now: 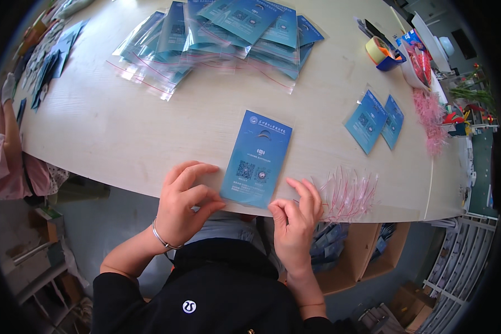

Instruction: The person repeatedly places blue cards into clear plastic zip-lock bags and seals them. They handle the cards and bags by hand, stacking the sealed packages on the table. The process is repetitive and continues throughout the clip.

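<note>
A blue printed card [257, 146] with two round-and-square code marks lies flat near the table's front edge, in what looks like a clear plastic bag. At its lower left corner, the thumb and forefinger of my left hand [186, 192] are pinched together on the bag's edge, the other fingers raised. My right hand [298, 214] pinches the lower right corner in the same way. The fingertips hide the exact grip. Just beside my right hand lies a heap of thin clear strips [352, 197] with red lines.
Many bagged blue cards [228, 39] are piled at the far side. Two more cards [366, 121] lie to the right, below a tape dispenser [387, 55] and pink shredded material [427, 119]. Cardboard boxes [345, 273] stand under the table. Another person's arm [10, 122] is at the left.
</note>
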`<state>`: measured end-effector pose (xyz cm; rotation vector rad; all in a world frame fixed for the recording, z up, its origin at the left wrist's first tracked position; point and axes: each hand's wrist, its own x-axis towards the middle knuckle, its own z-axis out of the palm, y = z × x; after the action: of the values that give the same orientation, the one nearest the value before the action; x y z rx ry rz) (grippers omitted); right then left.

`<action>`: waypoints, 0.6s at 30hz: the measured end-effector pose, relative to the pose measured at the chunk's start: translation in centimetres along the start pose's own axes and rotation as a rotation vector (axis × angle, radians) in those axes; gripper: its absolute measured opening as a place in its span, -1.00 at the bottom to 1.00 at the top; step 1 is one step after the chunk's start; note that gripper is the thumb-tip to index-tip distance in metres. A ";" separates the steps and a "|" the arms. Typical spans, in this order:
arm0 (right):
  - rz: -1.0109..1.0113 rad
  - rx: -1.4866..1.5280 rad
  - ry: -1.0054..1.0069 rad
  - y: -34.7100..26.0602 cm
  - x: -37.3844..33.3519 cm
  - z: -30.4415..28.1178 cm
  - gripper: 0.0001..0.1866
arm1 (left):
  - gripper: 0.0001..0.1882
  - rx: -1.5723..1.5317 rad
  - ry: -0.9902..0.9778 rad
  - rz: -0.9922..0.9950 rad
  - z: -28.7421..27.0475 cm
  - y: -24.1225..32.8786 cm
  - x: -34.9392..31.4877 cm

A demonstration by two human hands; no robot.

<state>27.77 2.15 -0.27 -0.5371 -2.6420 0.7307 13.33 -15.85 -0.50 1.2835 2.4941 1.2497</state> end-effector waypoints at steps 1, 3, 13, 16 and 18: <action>0.012 -0.008 -0.005 -0.1 0.0 0.1 -0.87 | -0.81 -0.020 -0.007 -0.035 0.0 0.1 0.0; 0.028 -0.017 -0.013 -0.2 0.0 0.2 -0.87 | -0.82 0.058 0.004 -0.015 0.2 0.2 0.1; 0.038 0.006 0.024 0.0 -0.6 0.4 -0.88 | -0.68 0.189 -0.079 0.237 0.2 -0.4 -0.2; -0.021 0.021 0.053 0.7 -1.2 0.4 -0.89 | -0.68 0.228 -0.189 0.301 -0.7 -0.5 0.5; -0.052 0.047 0.069 1.0 -1.4 0.4 -0.90 | -0.66 0.207 -0.216 0.347 -0.8 -0.8 0.9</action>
<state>29.06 2.13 -1.47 -0.4710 -2.5590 0.7430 11.89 -15.98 -0.22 1.8546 2.3638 0.8562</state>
